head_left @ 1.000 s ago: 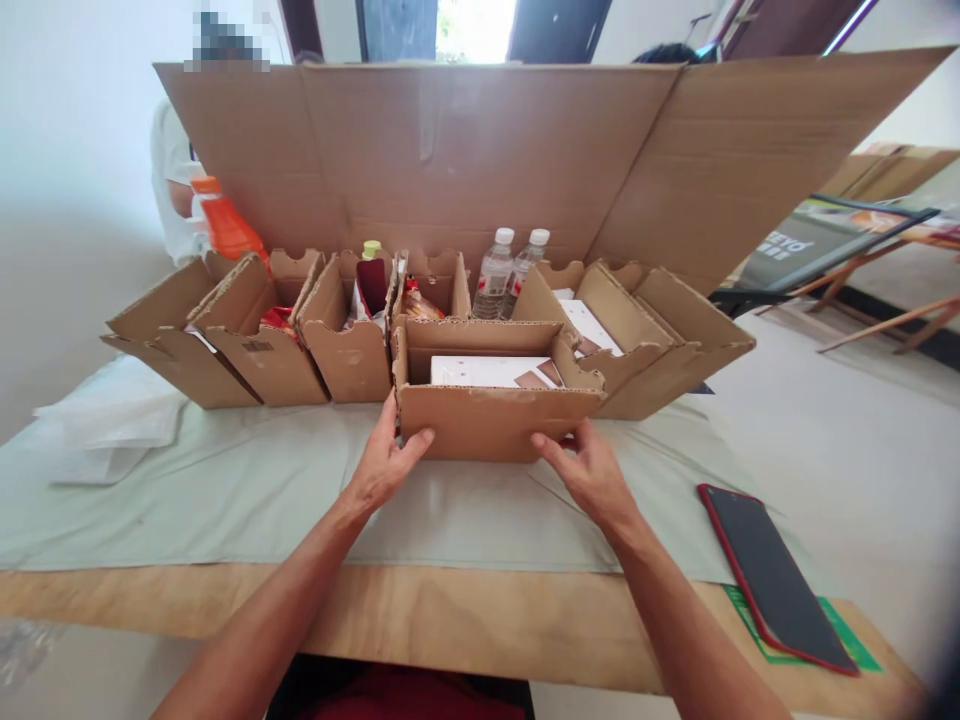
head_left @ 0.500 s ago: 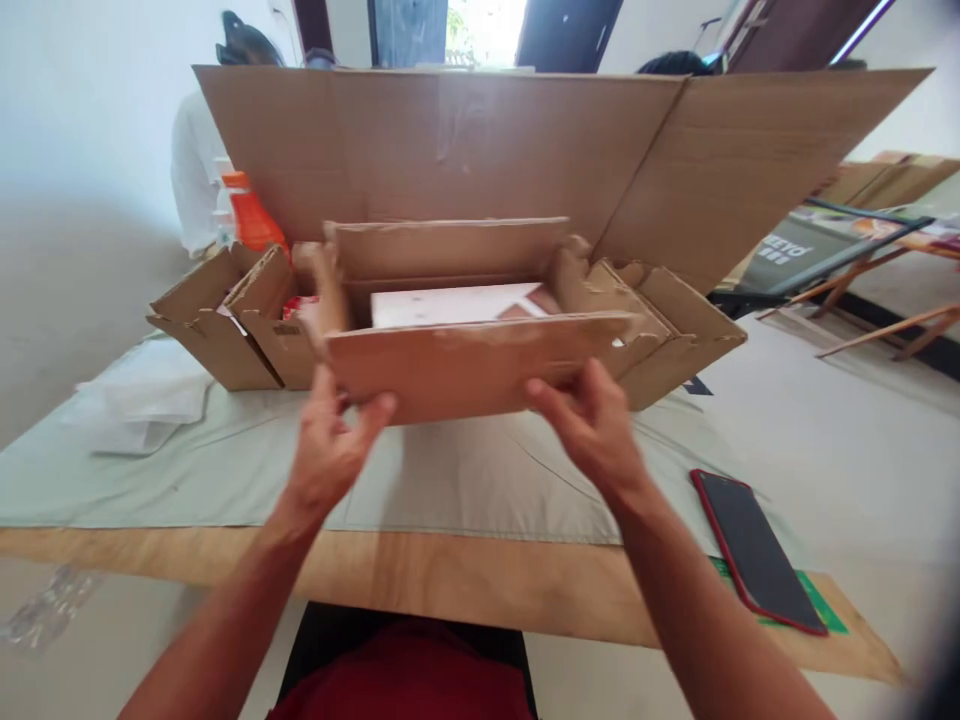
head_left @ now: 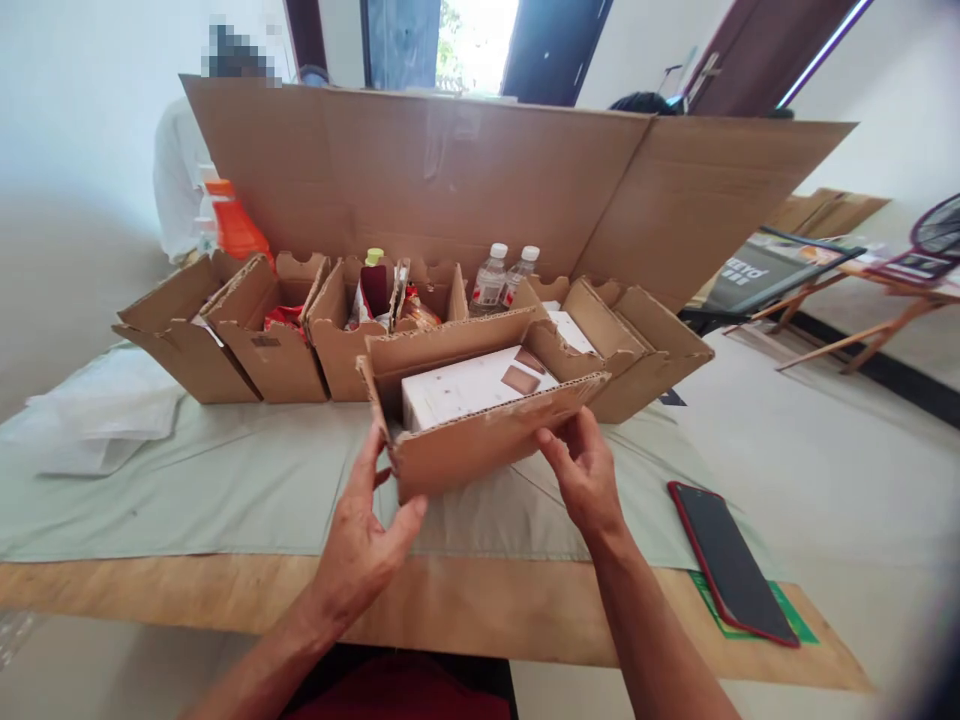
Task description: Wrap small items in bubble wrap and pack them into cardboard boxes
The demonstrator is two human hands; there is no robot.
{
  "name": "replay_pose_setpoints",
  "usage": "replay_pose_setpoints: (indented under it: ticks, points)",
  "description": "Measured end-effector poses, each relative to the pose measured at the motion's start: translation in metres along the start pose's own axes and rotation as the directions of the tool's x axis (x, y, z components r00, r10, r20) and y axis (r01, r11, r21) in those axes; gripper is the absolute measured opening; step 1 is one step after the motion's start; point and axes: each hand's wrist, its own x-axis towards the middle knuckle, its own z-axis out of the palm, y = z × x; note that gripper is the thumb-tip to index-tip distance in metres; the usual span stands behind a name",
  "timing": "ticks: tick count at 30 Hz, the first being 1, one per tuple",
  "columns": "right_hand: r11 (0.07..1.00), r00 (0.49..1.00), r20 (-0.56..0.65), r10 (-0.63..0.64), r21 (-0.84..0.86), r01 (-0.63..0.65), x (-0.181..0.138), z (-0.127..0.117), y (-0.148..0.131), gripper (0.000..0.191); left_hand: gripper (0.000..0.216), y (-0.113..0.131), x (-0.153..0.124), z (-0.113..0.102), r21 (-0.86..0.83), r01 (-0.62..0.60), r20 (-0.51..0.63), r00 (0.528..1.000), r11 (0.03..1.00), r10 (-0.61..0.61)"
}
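Note:
An open-topped cardboard box (head_left: 480, 450) is between my hands in front of me, turned so that its left end is nearer and lower. Inside lies a white carton (head_left: 465, 388) with brown patches on top. My left hand (head_left: 371, 530) is at the box's left end, fingers against the side wall and thumb by the front lower corner. My right hand (head_left: 583, 475) grips the right end, with its thumb on the front wall and its other fingers partly hidden beneath. Whether the box's underside touches the cloth I cannot tell.
Several cardboard bins (head_left: 281, 340) stand in a row behind, with an orange bottle (head_left: 236, 222) and two clear bottles (head_left: 491, 278). A tall cardboard panel (head_left: 487, 180) rises at the back. A phone (head_left: 735, 560) lies right; plastic bags (head_left: 112, 415) lie left on the cloth (head_left: 247, 490).
The box has come nearer and lower, and its left end has swung toward me. The bins and bottles behind it now show. My view has shifted slightly.

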Motion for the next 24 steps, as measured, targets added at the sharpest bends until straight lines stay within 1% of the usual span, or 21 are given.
replay_pose_setpoints:
  ticks: [2,4,7,9,11,14,17,19,22,24]
  points:
    - [1.000,0.999,-0.047,0.026,0.015,-0.026,0.004,-0.006,0.020,0.057,0.079,-0.009,-0.006,0.021,0.006,-0.031,0.053,0.998,1.000,0.030]
    - [0.999,0.997,-0.058,0.052,0.019,-0.051,0.001,-0.012,0.038,0.065,0.085,-0.017,-0.020,0.038,0.028,-0.078,0.085,0.994,0.997,0.075]
    - [0.999,0.998,-0.027,0.052,0.007,-0.052,-0.003,-0.011,0.053,0.069,0.090,-0.025,-0.048,0.052,0.067,-0.136,0.139,0.982,0.988,0.126]
    - [0.999,0.999,-0.005,0.040,0.006,-0.040,0.000,-0.004,0.054,0.068,0.091,-0.027,-0.062,0.054,0.089,-0.145,0.168,0.977,0.985,0.129]
    - [0.999,0.999,0.014,0.030,0.011,-0.031,0.006,0.004,0.053,0.067,0.091,-0.028,-0.070,0.055,0.098,-0.157,0.177,0.974,0.983,0.138]
    - [1.000,1.000,0.005,-0.005,-0.021,0.005,0.013,0.015,0.048,0.063,0.090,-0.028,-0.072,0.059,0.090,-0.185,0.173,0.971,0.978,0.168]
    - [0.996,0.997,-0.044,-0.070,-0.057,0.068,0.012,0.020,0.043,0.055,0.090,-0.028,-0.072,0.066,0.096,-0.186,0.152,0.974,0.978,0.170]
    - [0.994,0.993,-0.059,-0.103,-0.052,0.100,0.009,0.023,0.039,0.051,0.094,-0.028,-0.074,0.068,0.112,-0.194,0.154,0.972,0.974,0.176]
    - [0.990,0.989,-0.042,-0.139,-0.024,0.138,0.006,0.026,0.036,0.050,0.105,-0.029,-0.078,0.070,0.137,-0.215,0.177,0.966,0.967,0.190]
    - [0.988,0.987,-0.031,-0.155,0.001,0.155,0.007,0.027,0.037,0.050,0.106,-0.029,-0.080,0.071,0.158,-0.213,0.182,0.966,0.964,0.184]
